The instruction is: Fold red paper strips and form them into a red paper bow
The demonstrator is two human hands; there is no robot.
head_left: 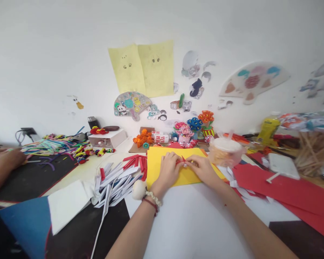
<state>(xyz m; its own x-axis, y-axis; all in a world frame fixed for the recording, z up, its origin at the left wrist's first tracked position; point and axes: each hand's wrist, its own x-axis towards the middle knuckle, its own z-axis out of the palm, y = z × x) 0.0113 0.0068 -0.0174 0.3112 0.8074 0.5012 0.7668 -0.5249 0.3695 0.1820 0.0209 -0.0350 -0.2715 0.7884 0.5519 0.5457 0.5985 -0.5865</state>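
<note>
Both my hands meet over a stack of yellow paper, fingertips pinched together. Between them is a small folded piece of red paper, with a bit of white showing at its lower edge. My left hand is closed on its left side, and my right hand is closed on its right side. The fingers hide much of the piece. To the left of my left hand lie folded white paper strips and folded red strips.
At right are red paper sheets, a lidded plastic cup and a white device. Pipe-cleaner flowers stand by the wall. A white cable crosses the left side. Another person's hand rests far left.
</note>
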